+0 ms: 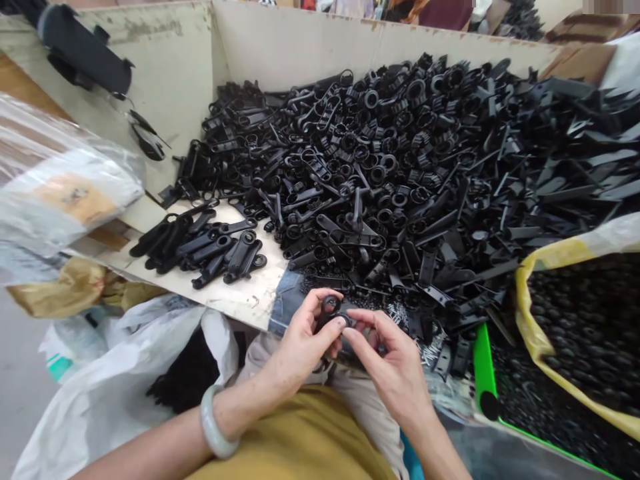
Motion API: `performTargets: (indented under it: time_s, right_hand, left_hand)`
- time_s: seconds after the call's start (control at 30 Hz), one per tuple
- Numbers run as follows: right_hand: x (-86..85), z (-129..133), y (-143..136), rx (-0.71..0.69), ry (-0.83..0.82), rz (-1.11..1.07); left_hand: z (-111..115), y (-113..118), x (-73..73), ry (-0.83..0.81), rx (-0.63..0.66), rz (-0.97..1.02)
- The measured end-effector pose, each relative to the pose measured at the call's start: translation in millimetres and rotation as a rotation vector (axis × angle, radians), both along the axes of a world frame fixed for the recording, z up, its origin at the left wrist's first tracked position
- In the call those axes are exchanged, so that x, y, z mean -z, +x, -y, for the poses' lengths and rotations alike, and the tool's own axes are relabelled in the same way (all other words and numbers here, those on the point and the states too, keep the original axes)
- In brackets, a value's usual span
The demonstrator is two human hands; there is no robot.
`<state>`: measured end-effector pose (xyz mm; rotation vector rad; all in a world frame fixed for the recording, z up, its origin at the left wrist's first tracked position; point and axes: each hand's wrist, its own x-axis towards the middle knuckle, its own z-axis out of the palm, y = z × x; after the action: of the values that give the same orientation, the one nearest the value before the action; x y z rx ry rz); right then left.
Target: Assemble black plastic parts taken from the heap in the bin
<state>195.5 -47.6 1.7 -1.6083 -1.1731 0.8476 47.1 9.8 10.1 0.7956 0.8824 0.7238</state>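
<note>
Above the front edge of the table, my left hand [305,333] pinches a small black plastic part with a ring-shaped end [331,305] between thumb and fingers. My right hand [390,353] meets it from the other side, thumb and fingertips closed at the same part. Whether a smaller piece sits between the right fingertips is hidden. Just beyond the hands lie tiny black pieces [330,280] and a scatter of small silver metal pieces [399,315]. Left of them, several similar long black parts [220,253] rest together on the pale tabletop [250,293].
A large heap of black plastic parts [380,153] fills the table against a pale back wall [310,40]. A yellow-rimmed bag [530,313] of small black pieces and a bright green edge [484,367] stand right. A white sack [100,400] with black contents hangs front left.
</note>
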Motion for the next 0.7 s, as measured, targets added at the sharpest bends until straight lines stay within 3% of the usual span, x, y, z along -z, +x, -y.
performTargets:
  time_s: [0.13, 0.23, 0.5, 0.7]
  right_hand:
    - [-3.8, 4, 5, 0.002, 0.054, 0.066]
    - [-3.5, 7, 9, 0.001, 0.127, 0.059]
    - [-1.9, 14, 0, -0.111, 0.263, 0.326]
    - [-3.5, 18, -1, -0.133, 0.333, 0.504]
  left_hand:
    - [0, -4, 2.9, -0.101, 0.031, 0.051]
    - [-1, -10, 3.5, -0.158, 0.124, 0.032]
    - [3, -16, -10.6, -0.009, 0.351, -0.148]
    - [6, -19, -6.8, 0.204, 0.386, -0.255]
